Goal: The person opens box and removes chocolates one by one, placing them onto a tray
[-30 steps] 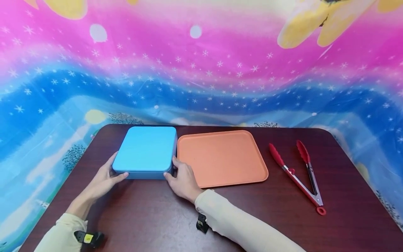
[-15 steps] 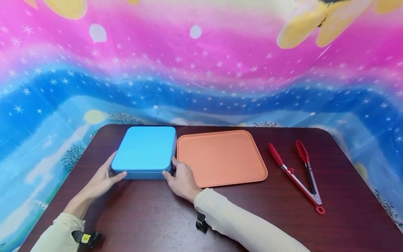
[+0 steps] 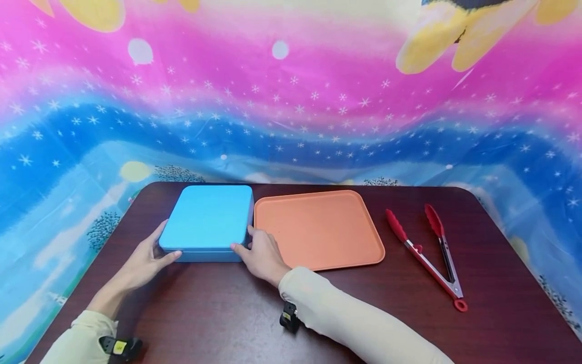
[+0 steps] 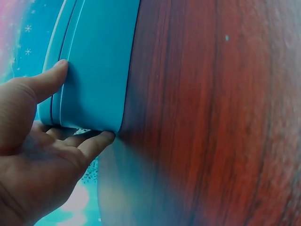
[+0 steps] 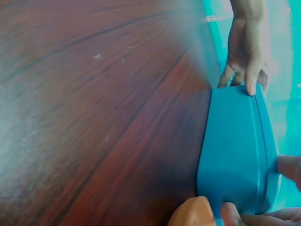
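Note:
A light-blue lidded box (image 3: pixel 206 217) sits flat at the table's back left, its lid on. My left hand (image 3: pixel 143 258) holds its front left corner. In the left wrist view the thumb (image 4: pixel 59 70) presses the front near the lid seam, while the other fingers lie along the side. My right hand (image 3: pixel 262 255) holds the front right corner, its thumb at the lid's edge and the fingers on the right side. The right wrist view shows both hands at opposite ends of the box's front.
Close against the box's right side lies an orange tray (image 3: pixel 318 227), with my right hand over its near left corner. Spread red-tipped tongs (image 3: pixel 427 265) lie farther right on the dark wooden table (image 3: pixel 218 313). A patterned cloth (image 3: pixel 291 101) hangs behind and around the table.
My right thumb has slid up from the box's front to the lid's edge. The left hand keeps its hold. The whole head view has shifted slightly.

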Motion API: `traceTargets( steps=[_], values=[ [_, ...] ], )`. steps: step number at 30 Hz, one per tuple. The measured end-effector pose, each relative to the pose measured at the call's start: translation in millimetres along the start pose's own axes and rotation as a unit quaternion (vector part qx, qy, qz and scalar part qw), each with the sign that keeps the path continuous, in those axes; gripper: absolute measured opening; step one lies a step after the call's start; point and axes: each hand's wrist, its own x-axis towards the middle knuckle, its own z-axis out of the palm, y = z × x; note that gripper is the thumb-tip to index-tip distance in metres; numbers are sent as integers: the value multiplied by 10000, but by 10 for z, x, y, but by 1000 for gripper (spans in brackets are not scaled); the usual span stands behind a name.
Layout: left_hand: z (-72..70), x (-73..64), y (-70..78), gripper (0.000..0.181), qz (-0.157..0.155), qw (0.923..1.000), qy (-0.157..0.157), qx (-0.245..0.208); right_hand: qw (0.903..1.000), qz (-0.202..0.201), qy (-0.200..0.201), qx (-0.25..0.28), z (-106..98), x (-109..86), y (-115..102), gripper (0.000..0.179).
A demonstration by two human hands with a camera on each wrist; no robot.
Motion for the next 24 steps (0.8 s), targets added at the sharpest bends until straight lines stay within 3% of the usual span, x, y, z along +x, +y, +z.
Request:
traceTargets(
  steps=[8,18,24],
  values=[
    [-28,1,13,97,-52,9984,77,551,9997,219,28,63,-30,19,-36,66],
    [-77,40,131,93,-212,9914,321,1251,9995,42,145,295,-92,53,-52,62],
    [-115,68,199,91,-229,9962,337,773,9965,68,95,829,-136,68,-100,60]
  ],
)
